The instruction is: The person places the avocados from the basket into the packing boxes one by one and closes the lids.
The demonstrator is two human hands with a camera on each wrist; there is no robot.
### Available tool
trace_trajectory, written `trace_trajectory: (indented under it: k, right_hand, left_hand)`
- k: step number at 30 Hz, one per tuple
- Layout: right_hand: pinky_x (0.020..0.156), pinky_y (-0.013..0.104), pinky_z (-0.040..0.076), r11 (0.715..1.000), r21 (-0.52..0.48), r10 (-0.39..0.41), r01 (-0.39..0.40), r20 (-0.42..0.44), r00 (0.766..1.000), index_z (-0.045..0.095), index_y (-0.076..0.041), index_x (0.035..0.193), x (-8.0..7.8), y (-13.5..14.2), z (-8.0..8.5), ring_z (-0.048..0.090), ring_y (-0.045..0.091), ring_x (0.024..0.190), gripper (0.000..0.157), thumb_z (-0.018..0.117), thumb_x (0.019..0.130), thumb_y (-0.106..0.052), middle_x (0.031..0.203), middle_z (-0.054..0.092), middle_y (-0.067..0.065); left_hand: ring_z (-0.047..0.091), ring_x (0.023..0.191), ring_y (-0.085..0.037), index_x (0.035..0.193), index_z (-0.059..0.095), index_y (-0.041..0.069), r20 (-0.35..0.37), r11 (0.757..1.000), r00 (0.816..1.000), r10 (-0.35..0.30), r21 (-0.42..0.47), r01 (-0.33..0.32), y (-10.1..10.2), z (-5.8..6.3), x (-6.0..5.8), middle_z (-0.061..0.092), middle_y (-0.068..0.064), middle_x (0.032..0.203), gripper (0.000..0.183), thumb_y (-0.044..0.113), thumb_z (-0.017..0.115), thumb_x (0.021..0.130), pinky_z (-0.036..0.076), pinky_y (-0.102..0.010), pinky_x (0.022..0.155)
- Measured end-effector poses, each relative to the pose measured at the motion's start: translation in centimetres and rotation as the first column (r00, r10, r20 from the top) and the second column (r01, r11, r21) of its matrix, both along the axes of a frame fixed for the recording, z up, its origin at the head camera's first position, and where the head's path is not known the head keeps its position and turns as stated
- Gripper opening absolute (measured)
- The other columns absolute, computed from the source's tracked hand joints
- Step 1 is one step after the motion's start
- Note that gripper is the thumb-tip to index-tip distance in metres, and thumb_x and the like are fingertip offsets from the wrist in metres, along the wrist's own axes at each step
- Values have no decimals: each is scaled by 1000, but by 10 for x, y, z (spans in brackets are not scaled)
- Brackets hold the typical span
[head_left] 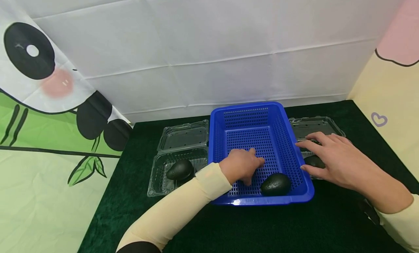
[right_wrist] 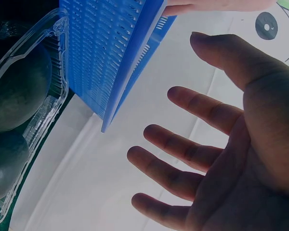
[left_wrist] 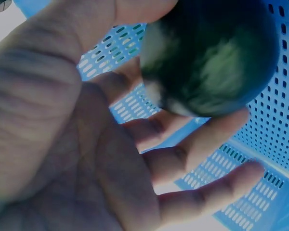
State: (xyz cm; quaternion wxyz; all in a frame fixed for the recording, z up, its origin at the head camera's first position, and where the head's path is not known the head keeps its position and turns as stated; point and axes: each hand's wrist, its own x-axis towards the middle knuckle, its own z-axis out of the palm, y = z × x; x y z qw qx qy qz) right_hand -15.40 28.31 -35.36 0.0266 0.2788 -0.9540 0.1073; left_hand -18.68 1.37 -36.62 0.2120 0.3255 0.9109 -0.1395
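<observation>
Inside the blue plastic basket (head_left: 296,143) my left hand (head_left: 240,165) reaches down with its fingers spread. A dark green avocado (head_left: 276,184) lies in the basket's near right corner, apart from those fingers in the head view. The left wrist view shows a blurred avocado (left_wrist: 212,57) between the thumb and the loosely bent fingers. My right hand (head_left: 337,160) hovers by the basket's right rim, above a clear clamshell box (head_left: 315,127). Its fingers are spread and hold nothing. Two avocados, one (right_wrist: 17,91) above another (right_wrist: 5,166), show in that box in the right wrist view.
Left of the basket stands another clear clamshell box (head_left: 157,173), lid folded back, with an avocado (head_left: 180,169) in it; my left forearm partly covers it. Dark green cloth (head_left: 131,209) covers the table. A white sheet (head_left: 196,45) hangs behind.
</observation>
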Motion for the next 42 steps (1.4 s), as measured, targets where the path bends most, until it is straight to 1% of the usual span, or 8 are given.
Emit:
trace_trajectory:
  k: [4, 9, 14, 20, 24, 29, 37, 42]
  right_hand:
    - [103, 79, 30, 1000, -8, 3, -3, -6, 1000, 64, -15, 139, 0, 1, -1, 55, 49, 123, 59, 80, 90, -44, 137, 58, 21]
    - [103, 80, 28, 1000, -15, 2, -2, -7, 1000, 65, -15, 138, 0, 2, -3, 56, 49, 122, 59, 80, 89, -43, 136, 58, 21]
    - [103, 80, 28, 1000, -19, 1, -1, -7, 1000, 65, -15, 138, 0, 3, -4, 56, 49, 122, 58, 81, 89, -43, 135, 58, 21]
    - [103, 79, 28, 1000, -27, 12, -13, -22, 1000, 65, -15, 137, 1, 4, -5, 56, 49, 122, 58, 81, 89, -42, 135, 59, 21]
    - [103, 79, 28, 1000, -27, 15, -16, -26, 1000, 66, -14, 137, 1, 4, -5, 56, 50, 122, 58, 82, 88, -42, 135, 59, 21]
    - [104, 80, 27, 1000, -26, 6, -6, -10, 1000, 65, -14, 138, 0, 5, -4, 54, 51, 123, 60, 81, 89, -42, 136, 58, 21]
    - [104, 79, 28, 1000, -29, 6, -6, -14, 1000, 66, -14, 137, 0, 6, -5, 55, 51, 122, 59, 82, 88, -41, 135, 59, 22]
    - [104, 79, 28, 1000, -27, 2, -3, -9, 1000, 66, -13, 137, 0, 6, -6, 55, 51, 123, 59, 82, 88, -42, 135, 59, 21]
  left_hand:
    - [66, 106, -27, 143, 55, 34, -106, 996, 993, -49, 66, 56, -8, 2, 0, 55, -7, 139, 69, 40, 87, 83, 57, -51, 90]
    - [65, 112, -34, 144, 53, 31, -245, 985, 967, -70, 138, 106, -18, 10, 0, 55, -9, 137, 70, 41, 87, 84, 49, -66, 99]
    - [62, 118, -36, 145, 51, 30, -330, 972, 942, -55, 197, 125, -29, 22, -1, 52, -11, 142, 70, 39, 87, 85, 43, -70, 103]
    - [64, 111, -35, 144, 52, 29, -410, 955, 912, 10, 273, 113, -51, 42, 2, 53, -12, 141, 64, 28, 83, 87, 41, -69, 105]
    - [62, 114, -36, 145, 53, 29, -396, 937, 914, 92, 344, 55, -75, 53, 3, 51, -12, 144, 65, 27, 82, 88, 39, -69, 107]
    - [60, 121, -40, 146, 54, 26, -369, 910, 905, 213, 412, -46, -109, 56, 4, 49, -14, 148, 64, 27, 82, 89, 37, -70, 108]
    - [62, 117, -42, 143, 55, 24, -323, 875, 878, 353, 446, -187, -155, 42, 8, 50, -18, 145, 62, 27, 83, 87, 40, -70, 105]
    - [63, 115, -42, 143, 56, 23, -227, 859, 892, 392, 437, -266, -170, 25, 9, 52, -19, 143, 62, 26, 84, 87, 41, -70, 104]
